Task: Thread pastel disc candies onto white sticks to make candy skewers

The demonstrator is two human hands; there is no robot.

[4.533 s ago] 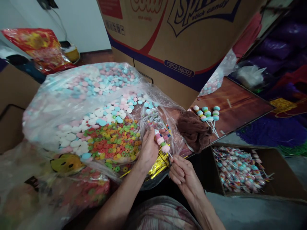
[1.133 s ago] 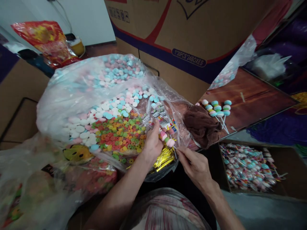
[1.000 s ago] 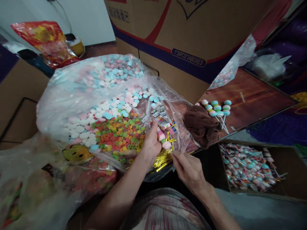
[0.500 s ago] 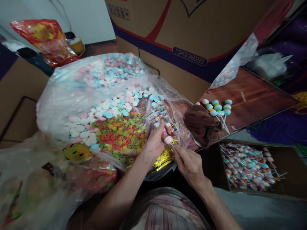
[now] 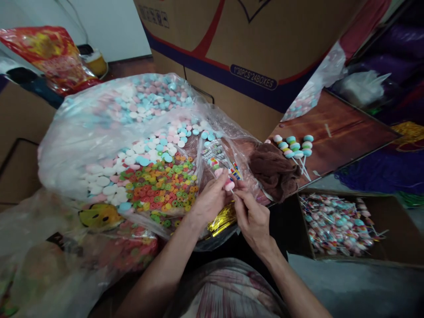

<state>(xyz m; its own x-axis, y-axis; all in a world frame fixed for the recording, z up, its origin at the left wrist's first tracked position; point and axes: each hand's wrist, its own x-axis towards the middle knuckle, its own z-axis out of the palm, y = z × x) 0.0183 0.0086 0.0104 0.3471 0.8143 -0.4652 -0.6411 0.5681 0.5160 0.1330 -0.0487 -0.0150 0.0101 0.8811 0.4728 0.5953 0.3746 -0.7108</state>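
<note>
My left hand (image 5: pixel 209 201) is closed around a candy lollipop (image 5: pixel 229 186), a stick of stacked pastel marshmallow pieces. Its upper end lies against a clear printed wrapper (image 5: pixel 212 151); how far it is inside I cannot tell. Lower down, my right hand (image 5: pixel 253 216) pinches the lollipop's white stick, close to the bottom candy. Gold twist ties (image 5: pixel 223 218) lie in a pile just beneath both hands. To the left are loose gummy rings (image 5: pixel 165 183) in several colours and pastel marshmallow discs (image 5: pixel 142 152) in a large clear plastic bag (image 5: pixel 62 137).
Several unwrapped candy lollipops (image 5: pixel 298 148) rest on the table (image 5: pixel 351 128) at right, beside a brown cloth (image 5: pixel 273 170). Below them stands an open carton (image 5: pixel 397 225) with many wrapped lollipops. A large cardboard box (image 5: pixel 212 48) rises behind. A yellow scoop-like piece (image 5: pixel 99 215) lies at left.
The view has shifted, so the surroundings sit further left. My hands have come slightly up against the wrapper, and more of the candy's upper end shows there. Both still grip the lollipop.
</note>
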